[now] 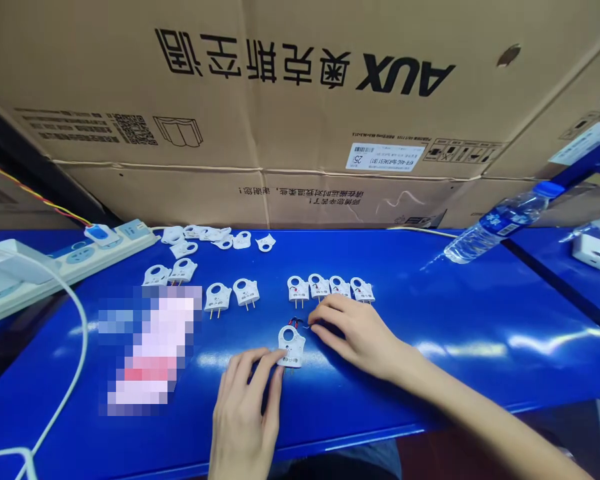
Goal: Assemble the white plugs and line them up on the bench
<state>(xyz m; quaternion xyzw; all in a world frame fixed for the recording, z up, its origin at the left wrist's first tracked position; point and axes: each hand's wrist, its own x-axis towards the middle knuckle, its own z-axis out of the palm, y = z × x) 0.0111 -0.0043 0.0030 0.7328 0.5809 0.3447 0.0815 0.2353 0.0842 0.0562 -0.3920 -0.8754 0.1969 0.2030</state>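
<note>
My left hand (250,400) grips the lower left side of a white plug housing (291,350) with a round hole and two prongs pointing toward me. Red and black wires (296,323) run from the top of that housing. At their far end the thumb and fingers of my right hand (353,333) are closed in a pinch on the wire ends. Just behind my right hand stand several similar white plug housings (298,289) in a row, some with red bits showing. Two more plug housings (218,297) lie to the left.
Loose white covers (223,239) lie at the back of the blue table (430,400). A power strip (100,250) with cables is at left, beside a pixelated patch (155,347). A water bottle (500,223) leans at right. Large cardboard boxes (300,120) stand behind.
</note>
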